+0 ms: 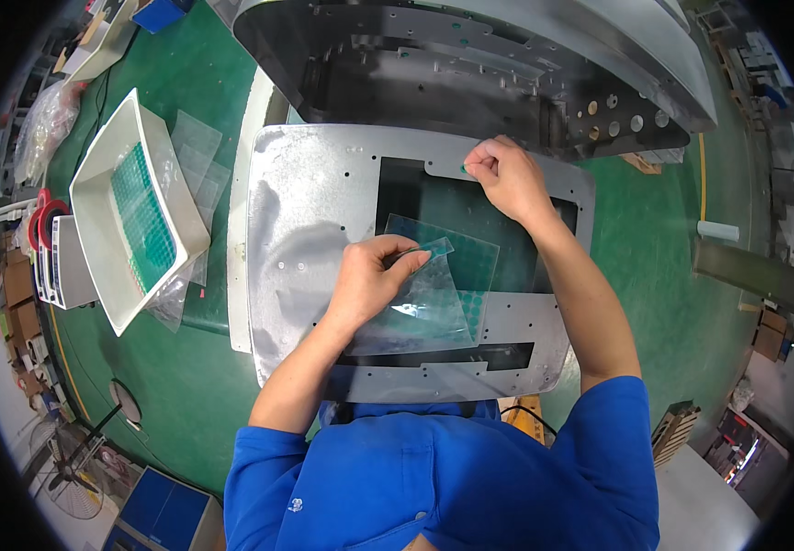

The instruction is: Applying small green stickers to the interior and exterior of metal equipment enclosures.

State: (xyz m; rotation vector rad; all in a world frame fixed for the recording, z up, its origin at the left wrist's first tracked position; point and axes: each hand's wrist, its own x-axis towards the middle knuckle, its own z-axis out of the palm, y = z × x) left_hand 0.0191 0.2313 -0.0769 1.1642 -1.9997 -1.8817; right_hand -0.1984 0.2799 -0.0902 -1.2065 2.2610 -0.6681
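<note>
My left hand pinches the clear sheet over the metal panel; my right hand nips 1 green dot by the cutout. Grip's tiny, so a fumble could drop it.

Green floor seen throughout, marked by yellow lines at left and right. Cardboard boxes stacked along left side; blue-panelled cabinet and caged fan placed lower left. More cartons seen far right.
</note>
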